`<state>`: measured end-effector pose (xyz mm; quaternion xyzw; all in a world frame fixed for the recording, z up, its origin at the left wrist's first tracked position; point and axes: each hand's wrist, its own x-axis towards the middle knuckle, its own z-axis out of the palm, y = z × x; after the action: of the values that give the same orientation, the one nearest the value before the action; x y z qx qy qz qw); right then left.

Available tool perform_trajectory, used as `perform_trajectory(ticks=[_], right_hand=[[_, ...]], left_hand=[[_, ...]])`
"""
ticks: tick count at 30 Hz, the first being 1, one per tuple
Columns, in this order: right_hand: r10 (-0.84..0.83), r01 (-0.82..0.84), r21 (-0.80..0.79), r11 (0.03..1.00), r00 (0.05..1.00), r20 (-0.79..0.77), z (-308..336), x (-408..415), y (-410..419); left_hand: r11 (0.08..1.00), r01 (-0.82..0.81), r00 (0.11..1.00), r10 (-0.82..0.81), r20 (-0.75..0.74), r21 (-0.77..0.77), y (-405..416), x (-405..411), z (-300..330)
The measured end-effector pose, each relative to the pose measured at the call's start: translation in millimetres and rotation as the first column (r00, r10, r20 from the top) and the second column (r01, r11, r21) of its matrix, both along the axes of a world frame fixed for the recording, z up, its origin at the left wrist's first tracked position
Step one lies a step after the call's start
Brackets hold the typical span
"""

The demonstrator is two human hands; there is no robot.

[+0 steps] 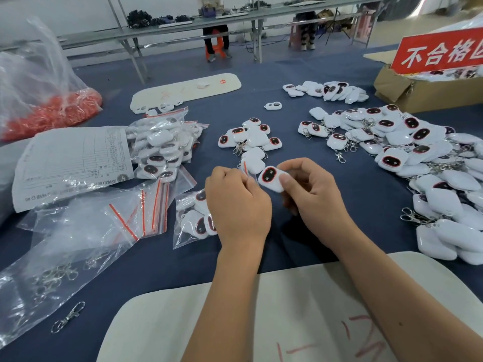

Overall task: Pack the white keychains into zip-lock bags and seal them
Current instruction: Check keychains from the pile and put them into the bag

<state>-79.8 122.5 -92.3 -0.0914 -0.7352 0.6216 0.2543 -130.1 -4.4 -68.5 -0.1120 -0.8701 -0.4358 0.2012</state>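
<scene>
**Both hands at a keychain over the blue surface**

Nearest the camera lies a pale board (261,322) with red marks, both forearms crossing it. To its left on the blue surface (162,262) sit a loose metal clasp (68,317) and a large clear bag of clasps (52,278).

Above the board, the right hand (313,197) pinches a white keychain (271,178) between thumb and curled fingers, its dark, red-rimmed face turned up. The left hand (235,205) is curled, fingertips pinching a thin clear zip-lock bag (245,167) with a red strip right beside that keychain; how far the keychain sits inside the bag cannot be told.

Just left of the left hand rests a filled bag (190,218) of keychains, and beyond it a fan of empty zip-lock bags (146,207) with red seals. Farther left, a printed sheet (70,163) overlaps a heap of packed bags (162,147).

Behind the hands lies a small cluster of keychains (251,137); a large loose pile (418,163) spreads along the right side. Farther back sit another small pile (329,91), a second pale board (188,90), a bag of red items (49,111) at left and a cardboard box (423,92) with a red sign (441,50) at right.
</scene>
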Motion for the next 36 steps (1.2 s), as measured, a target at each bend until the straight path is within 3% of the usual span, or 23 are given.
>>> perform_trajectory(ticks=[4, 10, 16, 21, 24, 27, 31, 34, 36], right_hand=[[0.041, -0.04, 0.079, 0.996, 0.999, 0.001, 0, 0, -3], [0.085, -0.083, 0.19, 0.978, 0.996, -0.002, 0, 1, -7], [0.086, -0.095, -0.129, 0.987, 0.993, -0.075, 3, 3, -1], [0.319, -0.331, -0.194, 0.923, 0.943, -0.091, 7, 5, -4], [0.47, -0.466, -0.081, 0.881, 0.881, 0.047, 10, 6, -8], [0.411, -0.434, 0.116, 0.893, 0.893, 0.181, 9, 5, -21], [0.211, -0.213, 0.074, 0.974, 0.977, 0.037, 6, 4, -23], [0.083, -0.081, -0.045, 0.996, 0.994, 0.064, 8, 2, -17], [0.051, -0.054, 0.025, 0.998, 0.993, 0.103, 7, 0, -20]], left_hand=[[0.995, 0.085, 0.993, -0.08, -0.082, 0.058, 0, 2, 1], [0.978, 0.207, 0.967, -0.2, -0.159, 0.027, 0, 4, 1], [0.969, 0.243, 0.949, -0.227, -0.217, 0.049, 2, 7, 2], [0.978, 0.181, 0.951, -0.147, -0.271, 0.105, -2, 4, 3], [0.973, 0.18, 0.94, -0.127, -0.318, 0.142, -2, 2, 3], [0.961, 0.24, 0.911, -0.174, -0.374, 0.135, 1, 4, 5], [0.949, 0.271, 0.902, -0.193, -0.385, 0.161, -3, -2, 7], [0.97, 0.202, 0.957, -0.166, -0.238, 0.137, -14, -13, 5], [0.986, 0.164, 0.983, -0.16, -0.09, 0.041, -24, -23, -1]])
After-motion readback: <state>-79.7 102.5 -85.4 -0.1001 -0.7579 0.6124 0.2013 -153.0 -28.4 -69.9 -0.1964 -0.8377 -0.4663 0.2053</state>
